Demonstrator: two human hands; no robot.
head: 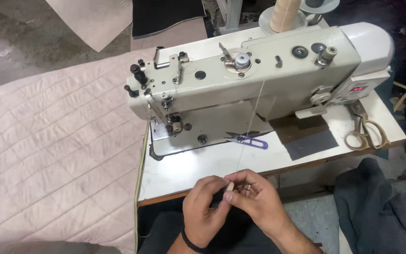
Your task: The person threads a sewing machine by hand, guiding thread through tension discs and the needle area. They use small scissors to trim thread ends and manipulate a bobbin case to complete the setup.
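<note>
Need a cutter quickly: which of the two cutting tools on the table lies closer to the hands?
The small purple-handled thread snips, just beyond the hands beside the thread. The large tan-handled scissors lie at the table's far right end.

Even overhead light, soft shadows; sharp centre, dim corners, slight edge distortion.

You are seated in a sewing workshop: an industrial sewing machine (259, 80) on its table (203, 164), a thread cone (285, 14), scissors (365, 131), quilted fabric (48, 155), bare concrete floor (24, 42).
</note>
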